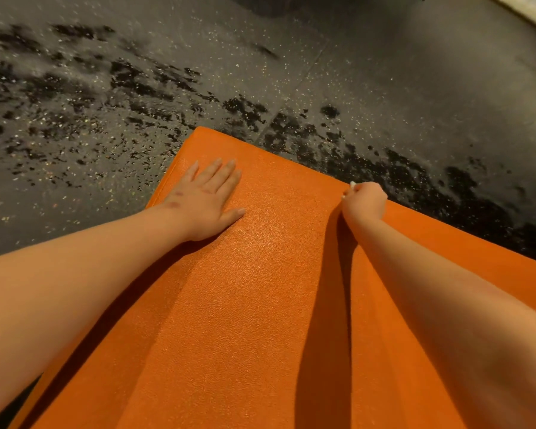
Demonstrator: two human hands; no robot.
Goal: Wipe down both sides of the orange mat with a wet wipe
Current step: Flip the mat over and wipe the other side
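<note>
The orange mat (260, 305) lies flat on the floor and runs away from me, its far edge near the middle of the view. My left hand (205, 199) rests palm down with straight fingers on the mat near its far left corner. My right hand (364, 201) is curled at the mat's far right edge, gripping a white wet wipe (351, 184); only small bits of the wipe show past the fingers.
Dark speckled rubber floor (136, 88) surrounds the mat, with darker wet-looking patches beyond its far edge. A pale strip (526, 10) crosses the top right corner. A dark shape sits at the top centre.
</note>
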